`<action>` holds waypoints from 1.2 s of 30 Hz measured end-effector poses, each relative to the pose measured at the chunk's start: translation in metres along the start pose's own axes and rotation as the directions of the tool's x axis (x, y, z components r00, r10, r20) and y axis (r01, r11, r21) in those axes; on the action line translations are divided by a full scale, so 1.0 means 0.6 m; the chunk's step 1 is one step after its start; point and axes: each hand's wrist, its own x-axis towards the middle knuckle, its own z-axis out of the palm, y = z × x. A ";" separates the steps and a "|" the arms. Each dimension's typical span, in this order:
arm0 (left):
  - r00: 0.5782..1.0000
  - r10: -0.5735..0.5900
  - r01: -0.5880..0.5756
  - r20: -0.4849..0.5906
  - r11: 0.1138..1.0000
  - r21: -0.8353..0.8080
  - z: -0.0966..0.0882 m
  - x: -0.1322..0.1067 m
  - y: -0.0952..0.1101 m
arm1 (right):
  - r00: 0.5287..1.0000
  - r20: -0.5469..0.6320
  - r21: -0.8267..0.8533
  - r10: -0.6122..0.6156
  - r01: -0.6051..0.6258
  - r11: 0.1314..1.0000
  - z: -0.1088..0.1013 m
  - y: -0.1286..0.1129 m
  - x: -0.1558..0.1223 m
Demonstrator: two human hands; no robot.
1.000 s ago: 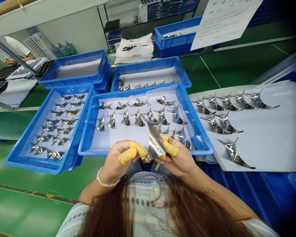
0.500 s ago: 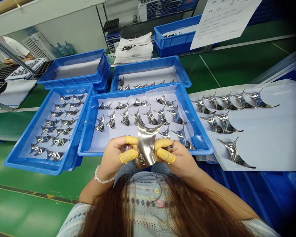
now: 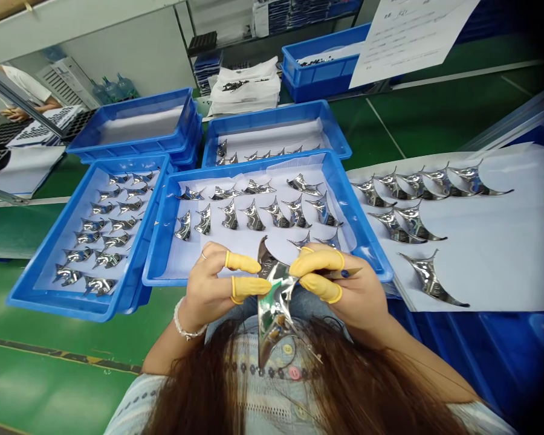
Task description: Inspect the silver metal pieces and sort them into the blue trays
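A shiny curved metal piece (image 3: 276, 302) with pointed corners hangs upright between my hands, close to my shirt. My left hand (image 3: 217, 275) pinches its left edge between thumb and finger. On the other side my right hand (image 3: 344, 284) grips the upper right corner, and a thin pointed tool with a blue spot (image 3: 346, 273) also lies in that hand. Yellow finger cots cover the thumb and forefinger of both hands. Just beyond, the middle blue tray (image 3: 163, 254) holds rows of similar metal pieces on white paper, the nearest ones partly hidden by my right hand.
To the left a blue tray (image 3: 25, 290) carries two columns of these pieces; stacked trays (image 3: 129, 145) and another tray (image 3: 276, 112) stand behind. White paper (image 3: 503, 254) at right bears several more pieces. A written sheet (image 3: 412, 42) hangs upper right. A co-worker's arm shows far left.
The metal piece has been turned over and round in my fingers, from its brushed, lettered face to a mirror-bright one. My hands have shifted their grip on it and moved slightly apart.
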 end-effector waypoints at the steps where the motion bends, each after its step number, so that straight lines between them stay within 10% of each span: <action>1: 1.000 0.004 -0.004 -0.004 1.000 -0.006 0.000 -0.002 -0.001 | 0.999 0.011 -0.010 -0.040 0.040 0.999 0.000 -0.003 0.000; 7: 0.998 -0.065 0.064 -0.001 0.995 -0.072 0.002 -0.006 -0.006 | 0.979 0.078 -0.080 -0.191 0.197 0.977 -0.001 -0.010 0.006; 11: 0.951 -0.276 0.308 0.141 0.898 -0.314 0.012 -0.012 -0.020 | 0.961 0.136 -0.191 -0.242 0.265 0.945 -0.006 -0.003 0.009; 15: 0.725 -0.546 0.675 0.419 0.445 -0.588 0.033 -0.035 -0.040 | 0.943 0.239 -0.261 -0.230 0.290 0.921 -0.011 0.018 0.008; 18: 0.554 -0.564 0.732 0.612 -0.020 -0.681 0.060 -0.058 -0.046 | 0.991 0.076 -0.315 -0.108 0.127 0.940 -0.010 0.039 0.006; 24: 0.461 -0.409 0.719 0.788 -0.349 -0.601 0.121 -0.089 -0.022 | 0.995 -0.015 -0.383 -0.102 0.089 0.920 -0.009 0.062 0.016; 30: 0.421 -0.467 0.702 0.778 -0.376 -0.605 0.121 -0.087 -0.023 | 0.948 0.210 -0.644 -0.238 0.318 0.696 -0.029 0.058 0.052; 34: 0.382 -0.771 0.816 0.509 0.023 -0.577 0.088 -0.074 -0.051 | 0.980 0.163 -0.932 0.117 0.114 0.343 -0.055 0.067 0.114; 36: 0.401 -0.861 0.834 0.313 0.201 -0.514 0.073 -0.073 -0.062 | 0.920 0.146 -0.983 0.364 0.092 0.162 -0.059 0.083 0.139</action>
